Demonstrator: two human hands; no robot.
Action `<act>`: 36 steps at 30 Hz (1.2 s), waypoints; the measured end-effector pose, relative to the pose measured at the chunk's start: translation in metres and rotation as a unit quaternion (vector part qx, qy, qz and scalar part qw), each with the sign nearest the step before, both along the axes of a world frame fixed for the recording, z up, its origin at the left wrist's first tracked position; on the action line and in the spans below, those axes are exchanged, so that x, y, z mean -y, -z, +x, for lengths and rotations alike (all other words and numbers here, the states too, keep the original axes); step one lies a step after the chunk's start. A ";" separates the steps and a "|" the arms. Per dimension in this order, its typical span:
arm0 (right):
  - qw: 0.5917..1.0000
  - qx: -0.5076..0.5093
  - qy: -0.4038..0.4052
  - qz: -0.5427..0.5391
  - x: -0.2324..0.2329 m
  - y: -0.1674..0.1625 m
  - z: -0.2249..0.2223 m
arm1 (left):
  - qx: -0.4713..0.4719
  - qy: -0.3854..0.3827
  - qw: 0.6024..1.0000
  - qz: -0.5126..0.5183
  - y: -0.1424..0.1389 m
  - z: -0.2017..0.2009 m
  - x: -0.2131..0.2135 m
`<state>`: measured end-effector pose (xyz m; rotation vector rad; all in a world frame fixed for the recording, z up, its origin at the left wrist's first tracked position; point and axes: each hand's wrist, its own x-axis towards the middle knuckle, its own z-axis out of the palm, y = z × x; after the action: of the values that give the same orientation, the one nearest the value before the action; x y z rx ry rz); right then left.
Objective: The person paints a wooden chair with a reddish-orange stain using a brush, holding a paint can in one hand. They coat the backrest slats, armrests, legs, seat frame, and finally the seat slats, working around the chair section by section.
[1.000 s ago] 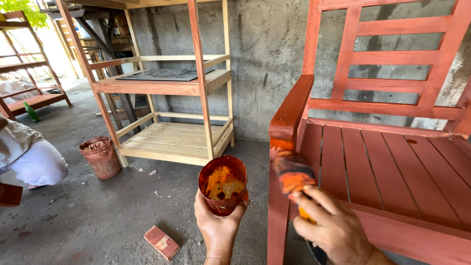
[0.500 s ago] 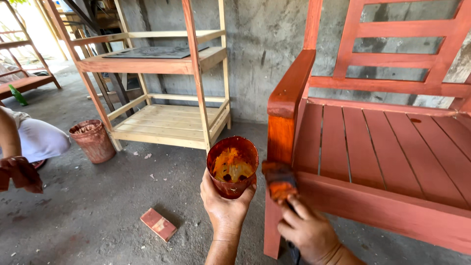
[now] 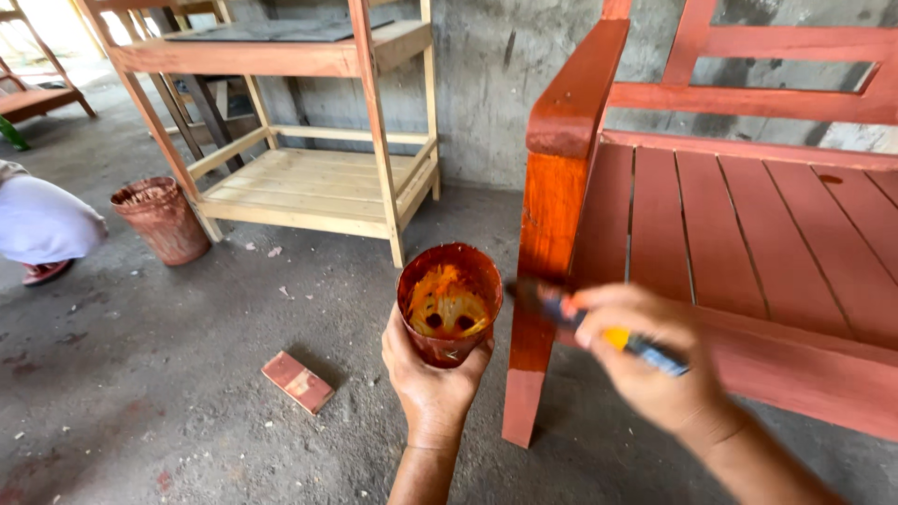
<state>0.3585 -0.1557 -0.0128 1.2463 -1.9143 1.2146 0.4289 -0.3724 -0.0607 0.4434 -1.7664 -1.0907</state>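
- I see the left hand (image 3: 432,388) with fingers wrapped around a paint-stained cup (image 3: 449,301), held tilted above the concrete floor (image 3: 140,374), just left of the bench leg (image 3: 543,271).
- The right hand (image 3: 655,365) has fingers pinched on a brush handle (image 3: 645,346) — the bristles, blurred, meet the leg's front edge.
- Open floor lies left of the cup; a small brick (image 3: 297,382) and a bucket (image 3: 161,220) sit well apart, near the wooden shelf (image 3: 318,178).
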 end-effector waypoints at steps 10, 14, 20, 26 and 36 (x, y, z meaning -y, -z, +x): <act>0.999 0.008 -0.023 0.026 0.001 0.038 -0.010 | 0.008 0.015 1.000 -0.008 0.048 -0.022 -0.010; 0.978 0.095 0.021 0.183 0.019 0.129 -0.015 | -0.003 0.016 1.000 -0.008 0.064 -0.031 -0.006; 0.979 0.056 -0.028 0.193 0.036 0.137 -0.018 | -0.067 0.042 0.996 -0.051 0.076 -0.047 0.004; 0.995 -0.027 0.021 0.089 0.010 0.065 -0.027 | -0.035 0.027 0.999 -0.018 0.081 -0.057 0.020; 0.974 0.099 0.000 0.203 0.044 0.232 -0.023 | -0.025 0.040 0.999 -0.003 0.107 -0.051 0.036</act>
<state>0.3360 -0.1998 -0.2450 1.3643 -2.3975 1.0075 0.3776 -0.4087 -0.1673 0.3406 -1.7553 -1.1415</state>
